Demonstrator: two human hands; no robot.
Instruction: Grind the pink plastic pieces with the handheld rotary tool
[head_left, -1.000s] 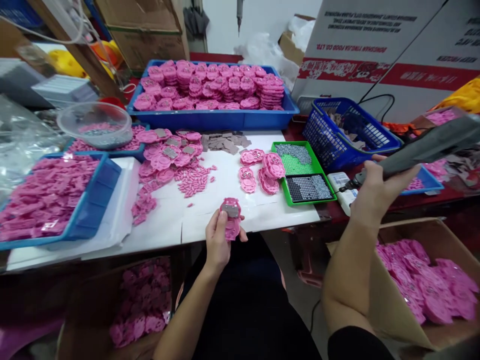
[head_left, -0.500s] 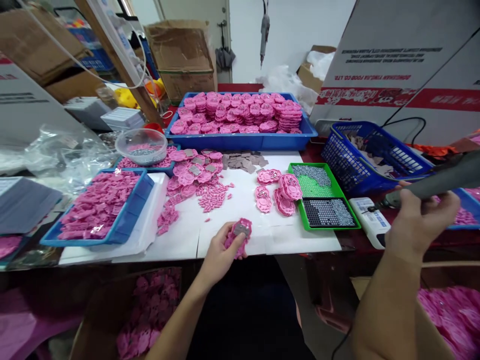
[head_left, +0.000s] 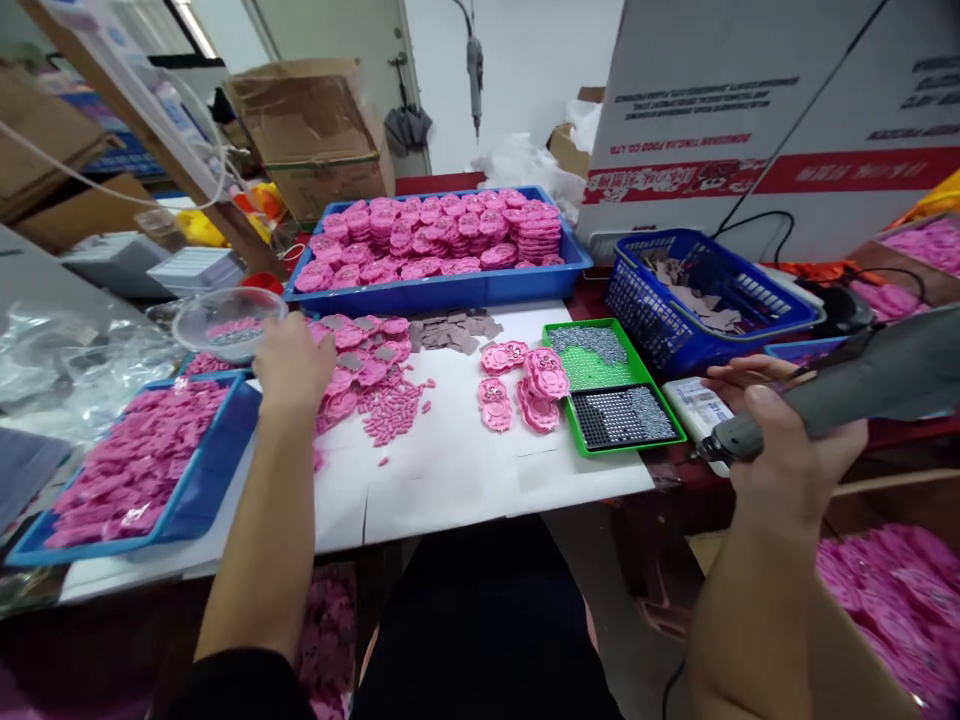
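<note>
My left hand (head_left: pixel 294 362) reaches over the left side of the table, between the clear plastic bowl (head_left: pixel 229 325) and a heap of pink scalloped plastic parts (head_left: pixel 367 350) with grey plates on them. Its fingers are blurred and mostly turned away, so what it holds, if anything, is hidden. My right hand (head_left: pixel 787 450) is closed around a grey electric screwdriver (head_left: pixel 847 385), whose tip points left beside the green tray (head_left: pixel 628 350). Small pink pegs (head_left: pixel 392 412) lie loose by the heap. Several pink parts with metal bits (head_left: pixel 541 375) rest left of the green tray.
A large blue tray (head_left: pixel 450 290) with stacked pink parts stands at the back. Left is a blue bin (head_left: pixel 217 455) of pink pieces; right, a blue basket (head_left: pixel 637 310). Small screws (head_left: pixel 589 343) lie in the green tray. A second screwdriver (head_left: pixel 475 80) hangs above.
My left hand has moved from the table's front edge to the far left; the pink part it held no longer shows. My right hand still holds the screwdriver. The view has shifted.
</note>
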